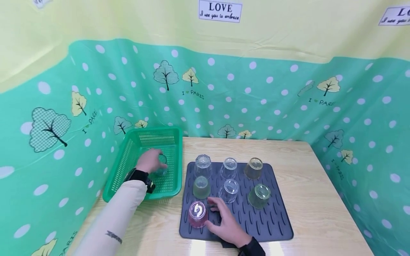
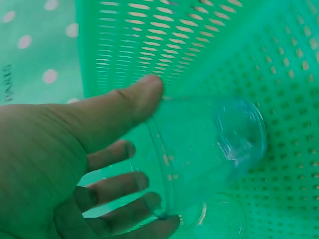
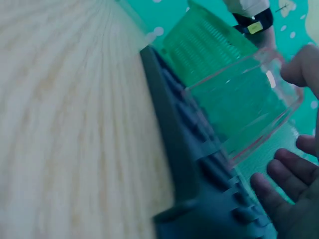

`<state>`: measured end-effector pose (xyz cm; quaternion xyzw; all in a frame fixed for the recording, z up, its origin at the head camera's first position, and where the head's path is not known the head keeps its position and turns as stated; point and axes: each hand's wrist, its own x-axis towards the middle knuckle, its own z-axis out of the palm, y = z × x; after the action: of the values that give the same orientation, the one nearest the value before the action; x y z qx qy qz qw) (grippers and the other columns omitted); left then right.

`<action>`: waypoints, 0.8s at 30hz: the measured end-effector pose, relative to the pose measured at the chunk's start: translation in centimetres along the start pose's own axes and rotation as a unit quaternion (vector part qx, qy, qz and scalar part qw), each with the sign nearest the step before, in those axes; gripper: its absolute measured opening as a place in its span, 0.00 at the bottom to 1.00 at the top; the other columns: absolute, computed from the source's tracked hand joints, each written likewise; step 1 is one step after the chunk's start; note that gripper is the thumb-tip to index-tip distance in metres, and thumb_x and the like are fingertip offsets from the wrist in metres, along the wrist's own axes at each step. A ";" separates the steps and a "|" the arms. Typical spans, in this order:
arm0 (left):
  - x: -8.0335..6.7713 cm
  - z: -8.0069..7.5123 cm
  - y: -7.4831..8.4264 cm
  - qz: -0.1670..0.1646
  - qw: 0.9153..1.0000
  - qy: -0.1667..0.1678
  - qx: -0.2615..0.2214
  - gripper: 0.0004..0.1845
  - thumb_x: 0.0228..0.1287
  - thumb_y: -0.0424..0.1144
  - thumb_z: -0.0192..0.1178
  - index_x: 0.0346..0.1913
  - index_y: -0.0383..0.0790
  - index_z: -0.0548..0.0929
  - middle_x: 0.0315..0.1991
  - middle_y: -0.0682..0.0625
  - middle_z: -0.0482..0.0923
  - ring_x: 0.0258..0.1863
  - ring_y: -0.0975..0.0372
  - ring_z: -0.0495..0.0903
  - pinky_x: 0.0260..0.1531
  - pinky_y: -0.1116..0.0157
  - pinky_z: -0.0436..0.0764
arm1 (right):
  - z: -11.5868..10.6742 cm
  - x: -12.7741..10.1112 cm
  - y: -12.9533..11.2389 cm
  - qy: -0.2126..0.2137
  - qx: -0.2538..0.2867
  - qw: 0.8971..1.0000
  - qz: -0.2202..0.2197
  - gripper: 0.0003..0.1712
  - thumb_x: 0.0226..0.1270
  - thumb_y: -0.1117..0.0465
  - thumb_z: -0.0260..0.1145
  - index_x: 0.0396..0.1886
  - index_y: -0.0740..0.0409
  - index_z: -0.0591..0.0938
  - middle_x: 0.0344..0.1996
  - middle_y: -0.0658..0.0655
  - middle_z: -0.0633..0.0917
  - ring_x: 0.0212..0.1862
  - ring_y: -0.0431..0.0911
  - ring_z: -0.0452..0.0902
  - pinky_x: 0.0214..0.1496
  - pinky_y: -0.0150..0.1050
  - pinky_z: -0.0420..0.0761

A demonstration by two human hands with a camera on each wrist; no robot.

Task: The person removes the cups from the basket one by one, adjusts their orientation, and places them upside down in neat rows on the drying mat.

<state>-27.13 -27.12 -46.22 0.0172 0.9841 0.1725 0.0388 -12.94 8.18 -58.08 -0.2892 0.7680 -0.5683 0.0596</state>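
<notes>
Inside the green basket (image 1: 175,188), my left hand (image 1: 150,161) holds a clear bluish drinking glass (image 2: 209,144) near its rim, thumb on one side and fingers on the other. Another clear glass (image 2: 224,219) lies under it, partly hidden. My right hand (image 1: 225,225) is beside an upside-down pink glass (image 1: 198,215) on the dark drying mat (image 1: 266,227). Its thumb is close to the pink glass and its fingers are spread; whether they touch is unclear. Behind the pink glass stands a pale green glass (image 1: 201,188), also upside down.
More upturned glasses stand on the mat: clear ones (image 1: 229,191) in the middle, a green glass (image 1: 259,196) and an amber glass (image 1: 253,169) on the right. The mat lies on a wooden table (image 1: 314,192). A patterned curtain (image 1: 256,81) encloses the back and sides.
</notes>
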 end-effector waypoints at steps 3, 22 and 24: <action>-0.8 -0.9 0.2 0.014 0.999 0.028 -0.020 0.36 0.58 0.46 0.77 0.65 0.30 0.77 0.61 0.29 0.76 0.56 0.36 0.78 0.52 0.40 0.81 | -0.5 0.0 -1.1 0.025 0.005 0.999 -0.022 0.38 0.69 0.68 0.70 0.76 0.53 0.66 0.67 0.61 0.72 0.67 0.56 0.72 0.67 0.46 0.79; -12.3 -3.3 11.2 0.193 0.922 0.107 -0.320 0.39 0.52 0.41 0.81 0.68 0.49 0.76 0.67 0.50 0.72 0.62 0.48 0.77 0.60 0.54 0.83 | -4.5 2.7 -7.2 0.081 0.168 0.978 -0.091 0.33 0.78 0.75 0.54 0.79 0.67 0.57 0.71 0.75 0.64 0.71 0.51 0.71 0.70 0.43 0.77; -13.1 -2.5 11.8 0.209 0.906 0.088 -0.356 0.38 0.51 0.40 0.81 0.67 0.50 0.76 0.66 0.51 0.72 0.62 0.48 0.78 0.59 0.56 0.83 | -4.7 2.8 -7.8 0.077 0.190 0.975 -0.090 0.34 0.79 0.73 0.53 0.80 0.67 0.55 0.73 0.74 0.63 0.71 0.48 0.70 0.70 0.43 0.77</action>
<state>-14.07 -17.51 -38.91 0.1925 0.8304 0.5165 -0.0816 -14.28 9.20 -48.68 -0.2955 0.6189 -0.7278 0.0028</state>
